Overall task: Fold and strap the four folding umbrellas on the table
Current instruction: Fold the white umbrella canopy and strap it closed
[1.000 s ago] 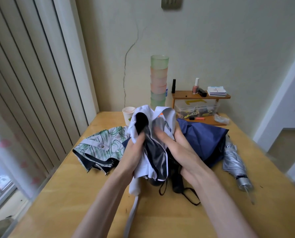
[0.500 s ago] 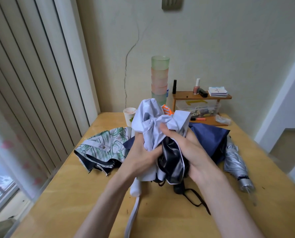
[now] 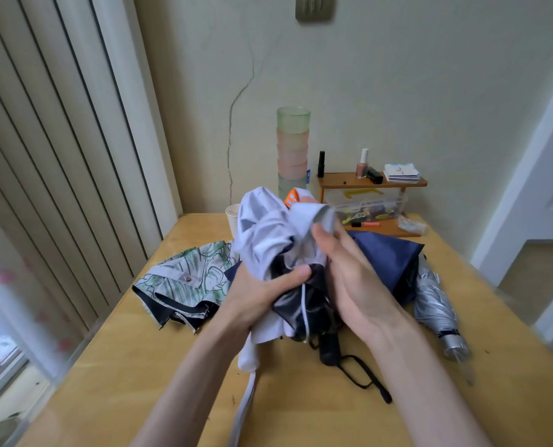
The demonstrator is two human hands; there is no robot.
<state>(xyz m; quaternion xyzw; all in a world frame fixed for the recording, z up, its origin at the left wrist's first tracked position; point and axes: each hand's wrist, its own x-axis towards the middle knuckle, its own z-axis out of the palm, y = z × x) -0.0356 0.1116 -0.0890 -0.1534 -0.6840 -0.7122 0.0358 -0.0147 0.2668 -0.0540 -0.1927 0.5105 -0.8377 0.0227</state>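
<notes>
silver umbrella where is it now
Head view: the silver umbrella lies on the right side of the table, just right of the navy umbrella and the right hand.

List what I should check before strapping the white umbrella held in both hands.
1. Grip secure: ok. The left hand grips the white umbrella around its middle.
2. Second hand free to smooth: ok. The right hand lies flat against the fabric.
3. Folds neat enough to strap: not ok. The fabric is bunched and the dark lining shows.
4. Closing strap found: cannot tell. None shows among the folds.
5. Bundle clear of other gear: not ok. The black handle lies tucked under its lower edge.
</notes>
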